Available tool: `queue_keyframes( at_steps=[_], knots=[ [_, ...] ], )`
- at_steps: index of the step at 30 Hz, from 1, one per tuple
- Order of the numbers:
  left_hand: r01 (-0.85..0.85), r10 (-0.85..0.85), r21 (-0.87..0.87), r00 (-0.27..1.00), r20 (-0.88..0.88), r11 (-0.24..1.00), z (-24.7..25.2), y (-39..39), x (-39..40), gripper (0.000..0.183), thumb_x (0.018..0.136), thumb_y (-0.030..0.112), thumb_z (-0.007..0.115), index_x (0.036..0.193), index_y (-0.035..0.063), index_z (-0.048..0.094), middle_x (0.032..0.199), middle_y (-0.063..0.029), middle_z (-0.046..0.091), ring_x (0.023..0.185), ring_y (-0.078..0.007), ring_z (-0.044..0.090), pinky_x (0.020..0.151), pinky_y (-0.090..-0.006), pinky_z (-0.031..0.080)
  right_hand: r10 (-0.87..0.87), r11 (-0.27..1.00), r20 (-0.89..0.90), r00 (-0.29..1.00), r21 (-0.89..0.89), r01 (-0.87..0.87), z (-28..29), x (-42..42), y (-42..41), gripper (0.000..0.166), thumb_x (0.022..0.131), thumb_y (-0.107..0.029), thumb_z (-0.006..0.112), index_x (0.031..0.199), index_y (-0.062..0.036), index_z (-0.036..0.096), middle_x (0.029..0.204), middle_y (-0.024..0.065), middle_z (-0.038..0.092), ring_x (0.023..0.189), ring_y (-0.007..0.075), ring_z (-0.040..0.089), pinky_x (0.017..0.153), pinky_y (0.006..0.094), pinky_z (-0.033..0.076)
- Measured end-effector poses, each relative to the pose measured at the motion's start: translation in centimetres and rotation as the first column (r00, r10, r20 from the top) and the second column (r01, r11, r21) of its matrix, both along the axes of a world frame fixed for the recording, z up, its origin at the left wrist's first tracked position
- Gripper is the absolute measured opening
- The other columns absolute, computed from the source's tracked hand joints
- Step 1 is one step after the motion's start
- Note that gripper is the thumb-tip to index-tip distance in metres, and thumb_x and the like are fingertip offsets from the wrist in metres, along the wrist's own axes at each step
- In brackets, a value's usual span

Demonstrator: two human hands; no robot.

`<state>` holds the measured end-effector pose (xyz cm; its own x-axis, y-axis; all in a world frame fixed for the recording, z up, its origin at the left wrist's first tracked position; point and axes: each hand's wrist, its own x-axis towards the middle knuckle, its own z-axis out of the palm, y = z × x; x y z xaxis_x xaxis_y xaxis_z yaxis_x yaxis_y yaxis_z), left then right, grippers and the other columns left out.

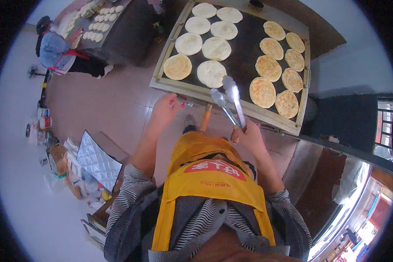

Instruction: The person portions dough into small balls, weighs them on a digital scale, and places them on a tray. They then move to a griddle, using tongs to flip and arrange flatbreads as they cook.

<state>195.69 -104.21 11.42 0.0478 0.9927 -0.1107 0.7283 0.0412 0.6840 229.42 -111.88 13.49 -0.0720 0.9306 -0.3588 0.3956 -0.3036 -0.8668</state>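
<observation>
My right hand (249,135) grips a pair of metal tongs (235,101) by the handle end. The tongs' jaws are apart and reach over the near rim of a large dark griddle (244,62), close to a pale flatbread (212,74). Several pale flatbreads lie on the griddle's left part, with a more yellow one (177,66) at the near left corner. Browned flatbreads (262,92) lie in two rows on the right. My left hand (166,106) is beside the griddle's front edge, fingers curled; whether it holds anything is not clear.
A wooden handle (206,118) juts out below the griddle's front edge. At the upper left, another person (54,49) works at a table (113,31) bearing rows of dough pieces. A silver quilted sheet (99,160), a cardboard box (57,159) and bags lie at the lower left.
</observation>
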Motion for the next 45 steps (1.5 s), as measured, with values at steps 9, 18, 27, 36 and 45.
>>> queue_keyframes(
  at_steps=[9, 18, 27, 36, 45],
  knots=[
    [0.259, -0.212, 0.154, 0.940, -0.266, 0.954, -2.6, 13.2, -3.0, 0.059, 0.082, 0.028, 0.072, 0.128, -0.0036, 0.052, 0.131, -0.0206, 0.053, 0.120, -0.0381, 0.050, 0.100, -0.0438, 0.043, 0.009, 0.999, 0.291, 0.957, -0.041, 0.003, 3.4, -10.0, 6.3, 0.035, 0.088, -0.017, 0.059, 0.120, -0.0028, 0.058, 0.081, 0.0229, 0.063, 0.077, 0.0378, 0.063, 0.070, 0.0437, 0.048],
    [0.440, -0.371, 0.177, 0.872, -0.321, 0.881, -5.1, 18.0, -4.2, 0.085, 0.068, 0.043, 0.082, 0.130, -0.0029, 0.048, 0.142, -0.0173, 0.040, 0.129, -0.0383, 0.038, 0.101, -0.0562, 0.037, -0.157, 0.984, 0.316, 0.936, -0.028, 0.174, 0.7, -17.5, 8.2, 0.035, 0.086, -0.014, 0.059, 0.117, 0.0013, 0.058, 0.091, 0.0296, 0.063, 0.091, 0.0456, 0.062, 0.079, 0.0495, 0.048],
    [0.502, -0.466, -0.002, 0.801, -0.376, 0.865, -3.5, 18.7, -3.1, 0.092, 0.062, 0.046, 0.086, 0.134, 0.0053, 0.046, 0.143, -0.0170, 0.037, 0.129, -0.0361, 0.037, 0.097, -0.0550, 0.037, -0.176, 0.967, 0.358, 0.917, -0.110, 0.228, 1.6, -19.4, 9.9, 0.035, 0.085, -0.014, 0.061, 0.116, 0.0013, 0.058, 0.089, 0.0290, 0.064, 0.089, 0.0468, 0.061, 0.078, 0.0515, 0.047],
    [0.391, -0.398, 0.254, 0.917, -0.028, 0.885, -6.0, 20.3, -5.0, 0.047, 0.083, 0.028, 0.073, 0.124, 0.0100, 0.058, 0.119, -0.0118, 0.063, 0.105, -0.0362, 0.061, 0.088, -0.0491, 0.048, -0.256, 0.956, 0.370, 0.893, -0.037, 0.290, 7.4, -19.4, 10.8, 0.038, 0.088, -0.019, 0.062, 0.121, -0.0001, 0.058, 0.085, 0.0271, 0.065, 0.081, 0.0427, 0.064, 0.071, 0.0467, 0.049],
    [0.146, 0.436, -0.509, 0.354, 0.827, 0.848, -2.1, 23.4, -7.2, 0.038, 0.091, 0.017, 0.068, 0.120, -0.0044, 0.059, 0.116, -0.0120, 0.065, 0.104, -0.0203, 0.064, 0.086, -0.0339, 0.053, -0.392, 0.918, 0.334, 0.857, 0.073, 0.391, 4.7, -16.0, 7.3, 0.034, 0.089, -0.007, 0.055, 0.123, -0.0050, 0.059, 0.085, 0.0095, 0.070, 0.066, 0.0153, 0.062, 0.066, 0.0316, 0.051]
  ],
)
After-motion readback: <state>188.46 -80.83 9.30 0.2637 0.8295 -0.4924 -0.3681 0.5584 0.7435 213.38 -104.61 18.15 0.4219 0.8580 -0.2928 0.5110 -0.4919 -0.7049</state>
